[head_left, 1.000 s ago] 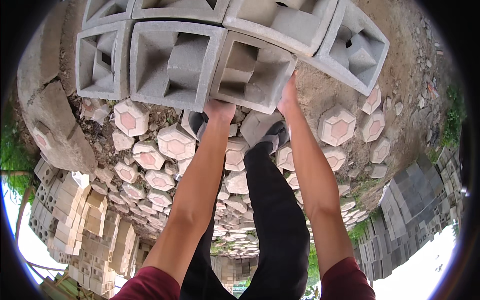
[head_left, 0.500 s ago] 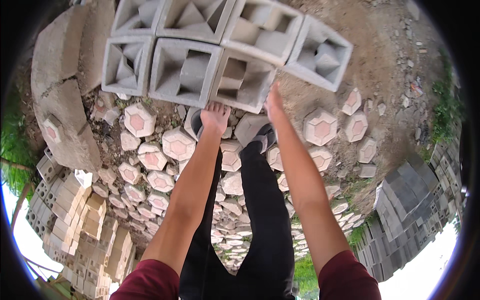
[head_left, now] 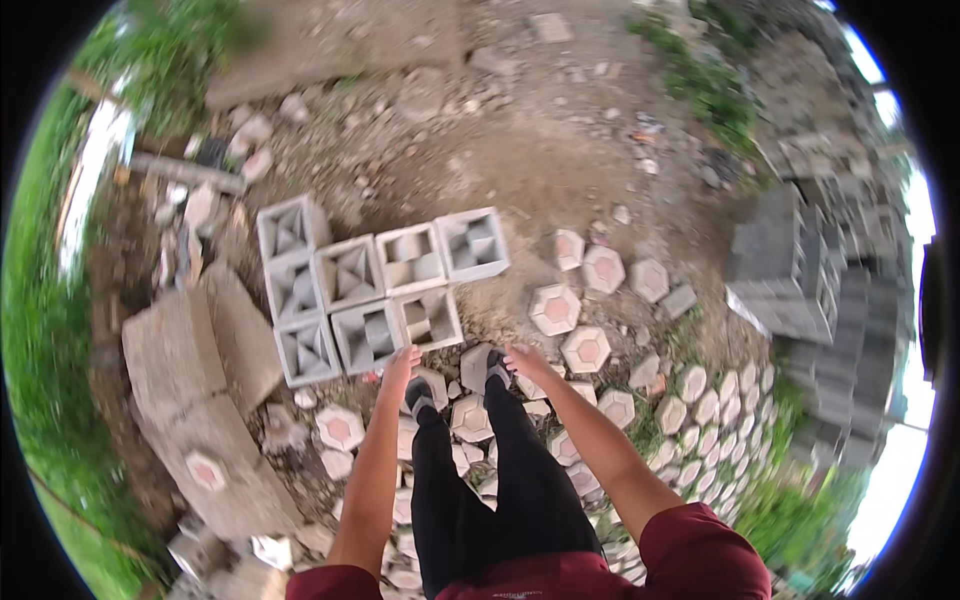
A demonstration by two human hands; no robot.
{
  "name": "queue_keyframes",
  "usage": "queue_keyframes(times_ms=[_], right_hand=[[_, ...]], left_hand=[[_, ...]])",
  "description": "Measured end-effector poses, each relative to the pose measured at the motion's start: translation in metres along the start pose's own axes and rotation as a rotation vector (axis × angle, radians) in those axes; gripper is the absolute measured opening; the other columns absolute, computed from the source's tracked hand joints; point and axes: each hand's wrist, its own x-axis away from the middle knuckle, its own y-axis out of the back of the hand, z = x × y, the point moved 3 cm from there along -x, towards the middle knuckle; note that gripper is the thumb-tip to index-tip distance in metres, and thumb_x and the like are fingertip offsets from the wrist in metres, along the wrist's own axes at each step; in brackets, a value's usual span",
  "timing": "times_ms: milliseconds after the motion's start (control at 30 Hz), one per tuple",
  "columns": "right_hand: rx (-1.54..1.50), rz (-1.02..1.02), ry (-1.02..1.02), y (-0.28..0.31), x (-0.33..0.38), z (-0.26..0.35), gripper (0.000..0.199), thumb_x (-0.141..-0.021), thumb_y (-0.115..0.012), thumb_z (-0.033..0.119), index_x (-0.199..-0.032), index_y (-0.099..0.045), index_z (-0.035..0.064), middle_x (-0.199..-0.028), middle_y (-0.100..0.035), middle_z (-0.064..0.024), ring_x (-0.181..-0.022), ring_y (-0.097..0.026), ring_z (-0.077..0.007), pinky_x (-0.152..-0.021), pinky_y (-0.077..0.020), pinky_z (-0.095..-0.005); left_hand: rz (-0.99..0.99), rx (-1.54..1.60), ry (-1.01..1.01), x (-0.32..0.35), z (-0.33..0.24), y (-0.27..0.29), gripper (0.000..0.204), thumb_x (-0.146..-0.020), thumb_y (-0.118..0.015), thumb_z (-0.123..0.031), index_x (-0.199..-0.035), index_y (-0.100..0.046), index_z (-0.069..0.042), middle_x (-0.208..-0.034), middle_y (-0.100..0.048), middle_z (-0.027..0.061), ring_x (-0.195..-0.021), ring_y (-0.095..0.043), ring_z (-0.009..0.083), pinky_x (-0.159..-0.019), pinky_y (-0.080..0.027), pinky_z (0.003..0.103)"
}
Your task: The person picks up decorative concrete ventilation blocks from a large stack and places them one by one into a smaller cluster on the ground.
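While above hollow concrete blocks (head_left: pixel 427 318), both hands (head_left: pixel 402 361) open, empty

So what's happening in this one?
A person stands outdoors on scattered hexagonal paving stones, looking down at a cluster of hollow grey concrete blocks set side by side on bare dirt. Both arms reach down toward the nearest block. The left hand and right hand are empty, fingers open, just short of that block and not touching it. Large concrete slabs lie to the left, and stacks of dark blocks stand to the right.
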Motion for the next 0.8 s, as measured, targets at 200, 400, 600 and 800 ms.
queue_keyframes(times_ms=[200, 400, 600, 800], right_hand=[[-0.285, -0.251, 0.149, 0.03, 0.164, 0.002, 0.039, -0.09, -0.051, 0.039, -0.098, -0.059, 0.0013, -0.084, -0.064, -0.0075, -0.068, -0.059, -0.0144, -0.055, -0.0463, -0.0264], [-0.451, -0.305, 0.156, 0.033, 0.282, -0.015, 0.036, -0.092, -0.049, 0.036, -0.106, -0.056, 0.0038, -0.096, -0.063, -0.0074, -0.086, -0.061, -0.0172, -0.073, -0.0496, -0.0309], [-0.578, -0.557, 0.269, 0.093, 0.322, -0.032, 0.034, -0.092, -0.051, 0.034, -0.104, -0.058, 0.0032, -0.093, -0.062, -0.0051, -0.082, -0.06, -0.0145, -0.071, -0.0486, -0.0289], [-0.423, -0.814, 0.228, 0.229, 0.308, -0.074, 0.036, -0.089, -0.054, 0.034, -0.099, -0.062, 0.001, -0.081, -0.063, -0.009, -0.075, -0.06, -0.0162, -0.066, -0.0489, -0.0311]], left_hand=[[0.107, 0.027, -0.072, 0.09, -0.048, -0.025, 0.05, -0.091, -0.039, -0.043, -0.119, -0.051, -0.003, -0.114, -0.059, 0.0099, -0.104, -0.055, 0.0209, -0.085, -0.042, 0.039], [0.381, -0.179, -0.013, 0.146, -0.075, -0.14, 0.048, -0.089, -0.045, -0.042, -0.117, -0.052, -0.004, -0.11, -0.061, 0.0091, -0.098, -0.057, 0.0186, -0.08, -0.045, 0.036], [0.632, -0.592, 0.016, 0.167, -0.101, -0.262, 0.043, -0.091, -0.043, -0.038, -0.115, -0.053, -0.003, -0.105, -0.063, 0.0096, -0.093, -0.059, 0.0193, -0.076, -0.047, 0.035], [0.654, -0.806, 0.006, 0.136, -0.12, -0.409, 0.047, -0.092, -0.04, -0.041, -0.118, -0.051, -0.005, -0.109, -0.061, 0.0097, -0.096, -0.057, 0.0212, -0.081, -0.044, 0.039]])
